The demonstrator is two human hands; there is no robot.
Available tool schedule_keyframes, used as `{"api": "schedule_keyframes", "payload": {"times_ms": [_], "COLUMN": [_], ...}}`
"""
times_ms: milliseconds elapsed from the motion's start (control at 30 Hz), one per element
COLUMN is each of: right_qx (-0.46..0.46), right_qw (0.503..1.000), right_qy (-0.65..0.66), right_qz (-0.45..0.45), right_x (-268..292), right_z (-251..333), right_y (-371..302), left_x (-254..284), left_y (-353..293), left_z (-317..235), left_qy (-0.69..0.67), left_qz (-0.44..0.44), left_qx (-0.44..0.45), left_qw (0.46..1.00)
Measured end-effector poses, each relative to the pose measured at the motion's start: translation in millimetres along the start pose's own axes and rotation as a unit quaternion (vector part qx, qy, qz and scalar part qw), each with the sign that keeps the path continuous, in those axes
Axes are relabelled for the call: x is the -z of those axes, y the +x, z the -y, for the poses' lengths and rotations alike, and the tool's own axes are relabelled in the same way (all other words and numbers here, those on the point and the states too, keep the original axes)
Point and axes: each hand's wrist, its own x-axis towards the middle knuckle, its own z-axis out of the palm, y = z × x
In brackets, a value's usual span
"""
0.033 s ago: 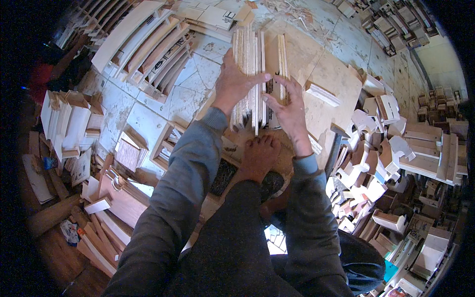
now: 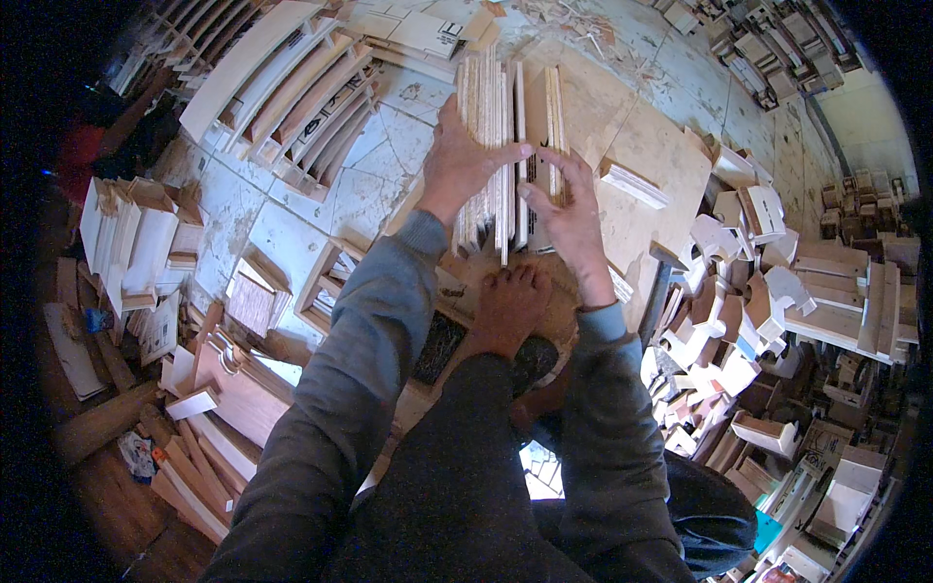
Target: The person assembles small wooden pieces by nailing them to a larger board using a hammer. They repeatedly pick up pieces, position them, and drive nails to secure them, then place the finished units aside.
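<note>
At 12 o'clock the left hand [image 2: 459, 173] hugs boards [image 2: 488, 109], I can't tell if the right hand [image 2: 573, 228] grips, and this seeming tidying next needs gentle pushing.

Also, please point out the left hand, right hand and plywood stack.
Left hand [image 2: 461, 167]: head view, back of hand.
Right hand [image 2: 573, 222]: head view, back of hand.
Plywood stack [image 2: 479, 95]: head view, board edges.

Two hands [image 2: 462, 167], two grey sleeves [image 2: 374, 316]
</note>
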Motion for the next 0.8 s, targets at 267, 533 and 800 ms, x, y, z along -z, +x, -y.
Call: {"api": "schedule_keyframes", "payload": {"times_ms": [267, 533, 800], "right_qx": [0.009, 0.006, 0.012], "right_qw": [0.998, 1.000, 0.997], "right_qy": [-0.063, 0.015, -0.069], "right_qz": [-0.007, -0.006, 0.022], "right_x": [2, -5, 1], "right_z": [-3, 7, 11], "right_y": [1, -2, -4], "left_x": [4, 1, 0], "left_y": [-2, 0, 0], "left_z": [-9, -2, 1], "left_qy": [0.010, 0.014, 0.016], "left_qz": [0.017, 0.007, 0.006], "left_qx": [0.018, 0.007, 0.007], "left_qw": [1.000, 1.000, 1.000]}}
